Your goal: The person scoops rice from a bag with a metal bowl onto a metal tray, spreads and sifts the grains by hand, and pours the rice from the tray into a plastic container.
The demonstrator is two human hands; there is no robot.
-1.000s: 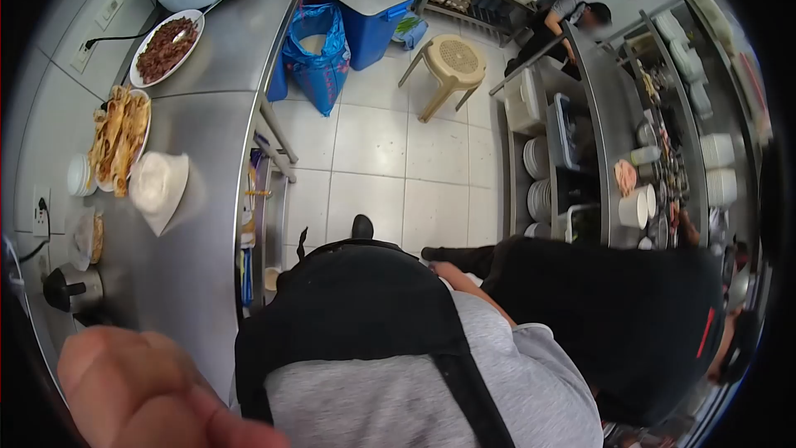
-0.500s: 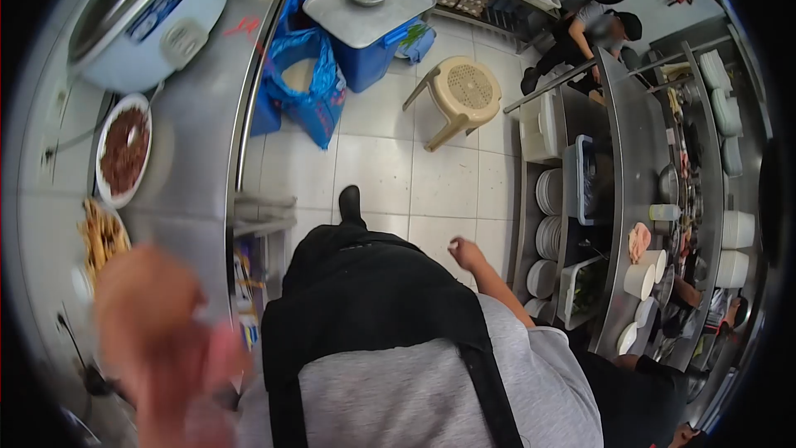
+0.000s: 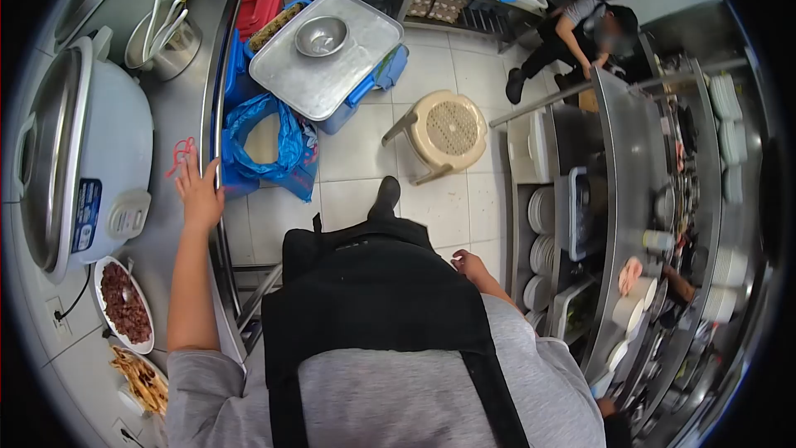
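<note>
My left hand reaches forward over the steel counter, its fingers stretched out and spread. The fingertips meet a small tangle of thin red string or bands on the counter; I cannot tell whether they press on it. To the left of this hand stands a large rice cooker. My right hand hangs low at my side over the floor, fingers loosely bent and apart, with nothing visible in it.
Behind the cooker is a steel pot with utensils. Oval dishes of chopped dark food and pale strips sit nearer. On the floor are a plastic stool and a blue bag. A co-worker bends at the right.
My left hand has moved forward along the counter from close to the camera to the red string. I have stepped forward, so the cooker and stool appear nearer. My right hand still hangs low.
</note>
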